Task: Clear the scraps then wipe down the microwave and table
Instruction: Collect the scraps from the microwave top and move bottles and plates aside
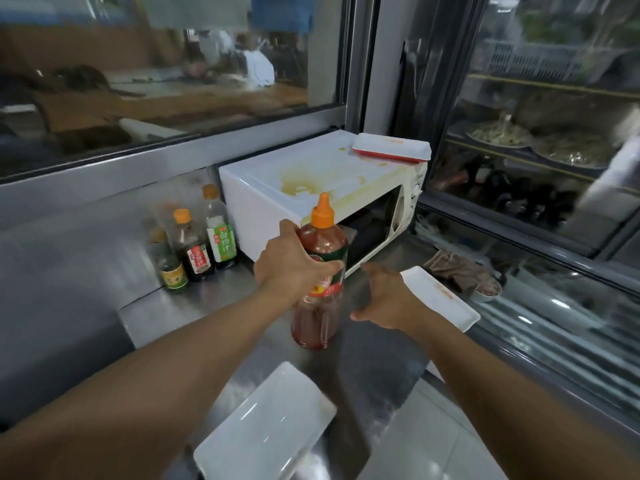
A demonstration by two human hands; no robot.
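green-label bottle: 白灼汁 | other labels unreadable (too blurred)

Left hand gripping sauce bottle, right hand open — stained microwave behind, possibly ajar

Dim, motion-blurred, wide-angle warped, perhaps daylit

The microwave stands at the back of the surface, against the window frame. On its top, at the right end, lies a tray. Left of the microwave you see three small bottles close together. Before the microwave stands the big sauce bottle, with your left hand on it. Right of it lies a second tray, and a third tray lies nearest to you.
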